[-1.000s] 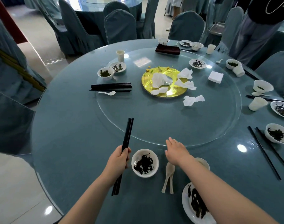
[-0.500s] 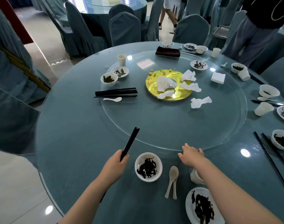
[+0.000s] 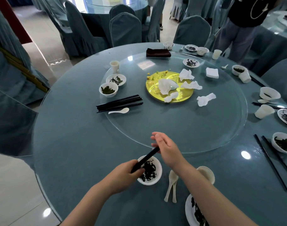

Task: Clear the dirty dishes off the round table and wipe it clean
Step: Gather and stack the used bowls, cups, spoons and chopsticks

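1. Head view: black chopsticks (image 3: 145, 161) held above a white bowl (image 3: 153, 180) of dark scraps at the near edge of the round tabletop (image 3: 71, 144).
2. Left hand (image 3: 124, 174): fingers curled round the lower end of the chopsticks, over the bowl's left rim.
3. Right hand (image 3: 165, 148): at the upper end of the chopsticks, fingers loosely extended; grasp or mere touch cannot be told.
4. Just right of the bowl: two white spoons (image 3: 172, 185) side by side, then a small cup (image 3: 206, 173) partly hidden by the right forearm, and a soiled plate (image 3: 191, 211) at the bottom edge.
5. Glass turntable (image 3: 180, 128) at centre, carrying a yellow plate (image 3: 185, 93) with crumpled napkins (image 3: 165, 86), a bundle of chopsticks (image 3: 120, 103) with one spoon (image 3: 119, 110) beside it, two small dishes of scraps (image 3: 112, 84) and a dark folded cloth (image 3: 158, 52).
6. Right side of tabletop: further bowls (image 3: 282, 141), cups (image 3: 263, 111) and loose chopsticks (image 3: 271, 162).
7. Covered chairs (image 3: 125, 28) around the tabletop; a standing person (image 3: 242, 30) at far right.
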A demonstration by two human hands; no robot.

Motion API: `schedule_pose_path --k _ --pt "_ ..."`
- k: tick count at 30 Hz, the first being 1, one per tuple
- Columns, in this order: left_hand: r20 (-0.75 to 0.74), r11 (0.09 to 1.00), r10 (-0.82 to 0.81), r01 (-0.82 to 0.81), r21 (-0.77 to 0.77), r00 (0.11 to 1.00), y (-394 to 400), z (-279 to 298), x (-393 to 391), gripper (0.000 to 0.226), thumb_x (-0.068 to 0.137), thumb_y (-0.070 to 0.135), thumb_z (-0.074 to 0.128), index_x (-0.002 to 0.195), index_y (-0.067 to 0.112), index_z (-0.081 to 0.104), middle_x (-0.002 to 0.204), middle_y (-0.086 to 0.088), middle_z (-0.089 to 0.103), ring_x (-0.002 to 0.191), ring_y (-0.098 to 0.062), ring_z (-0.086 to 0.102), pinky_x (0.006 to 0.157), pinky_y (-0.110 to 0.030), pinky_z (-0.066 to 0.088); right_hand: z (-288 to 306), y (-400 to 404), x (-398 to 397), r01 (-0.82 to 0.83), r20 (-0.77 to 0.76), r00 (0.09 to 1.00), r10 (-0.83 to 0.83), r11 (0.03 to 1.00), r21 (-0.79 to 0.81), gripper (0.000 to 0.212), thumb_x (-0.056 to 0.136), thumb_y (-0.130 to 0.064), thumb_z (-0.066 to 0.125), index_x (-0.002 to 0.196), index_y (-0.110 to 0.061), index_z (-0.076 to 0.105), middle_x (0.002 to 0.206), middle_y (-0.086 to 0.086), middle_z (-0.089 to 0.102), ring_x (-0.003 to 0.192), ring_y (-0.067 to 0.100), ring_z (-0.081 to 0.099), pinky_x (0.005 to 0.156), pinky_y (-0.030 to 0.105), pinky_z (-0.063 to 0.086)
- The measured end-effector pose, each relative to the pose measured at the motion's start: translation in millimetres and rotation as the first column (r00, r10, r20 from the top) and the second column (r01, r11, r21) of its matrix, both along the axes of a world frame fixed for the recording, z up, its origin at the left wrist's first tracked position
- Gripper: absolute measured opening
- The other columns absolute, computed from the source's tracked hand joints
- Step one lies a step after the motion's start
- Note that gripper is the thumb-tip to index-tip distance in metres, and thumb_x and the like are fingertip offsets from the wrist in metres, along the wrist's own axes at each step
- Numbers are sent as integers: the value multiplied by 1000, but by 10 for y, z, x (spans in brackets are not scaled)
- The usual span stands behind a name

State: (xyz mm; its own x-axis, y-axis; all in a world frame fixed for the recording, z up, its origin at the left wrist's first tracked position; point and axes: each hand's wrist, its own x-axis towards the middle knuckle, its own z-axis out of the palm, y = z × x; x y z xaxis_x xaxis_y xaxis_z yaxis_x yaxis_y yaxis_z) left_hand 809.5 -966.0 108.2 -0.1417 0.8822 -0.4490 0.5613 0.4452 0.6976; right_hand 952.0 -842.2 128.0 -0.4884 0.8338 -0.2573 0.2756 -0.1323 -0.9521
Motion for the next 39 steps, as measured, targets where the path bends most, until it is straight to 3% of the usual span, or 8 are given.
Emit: schedule_pose_path --k 3,7,13,16,29,34,37,39 --pt "-54 999 -46 45 -20 997 24 32 46 21 97 40 49 89 22 53 73 11 55 65 -6 48 63 -26 38 -61 -88 33 -143 236 969 78 952 272 28 103 -24 41 97 -19 68 100 -4 66 97 8 59 89 24 44" --pt "-178 991 -128 120 -55 976 19 80 57 21 97 45 46 84 29 49 78 13 56 73 -9 52 66 -28 40 -178 -25 287 -435 512 835 201 811 391 35 102 -36 38 85 -15 60 81 -2 61 80 15 55 78 40 47" --pt "-379 951 -309 283 -126 872 26 137 -4 21 98 50 40 94 31 47 81 12 52 82 -19 55 66 -33 38 -243 -2 494 -816 764 508 397 505 280 29 102 -46 32 114 -29 51 106 -7 56 99 16 54 84 35 45" --pt "-496 929 -364 345 -132 789 74 137 -48 26 99 52 37 104 28 47 92 5 59 90 -22 59 69 -34 40 -259 37 484 -854 817 454 356 435 286 29 104 -44 29 108 -22 47 105 -2 58 98 20 54 77 33 39" --pt "-662 861 -450 487 -145 599 178 -65 -523 33 102 49 28 100 24 49 98 7 58 94 -19 58 77 -31 40 -268 64 621 -933 903 200 381 357 56 35 105 -43 24 112 -15 44 98 8 63 88 33 58 69 38 38" --pt "-732 836 -429 540 -99 530 277 -172 -558 67 83 58 -5 105 27 51 103 9 58 99 -16 57 88 -30 42 -287 38 654 -899 896 249 368 433 73 30 105 -40 25 106 -14 42 96 9 64 83 35 59 65 37 33" --pt "-773 862 -264 501 80 577 310 -268 -580 48 92 51 23 120 30 56 117 10 59 113 -16 57 103 -34 42 -262 101 705 -859 886 289 362 507 74 22 105 -37 25 96 -19 33 81 1 57 81 33 55 66 37 33" --pt "-697 918 -187 376 127 692 323 -307 -632 53 96 47 40 145 27 36 147 9 38 139 -15 34 117 -32 19 -270 157 783 -818 884 312 349 572 63 23 106 -37 24 94 -18 31 70 -8 39 80 30 50 69 37 34"
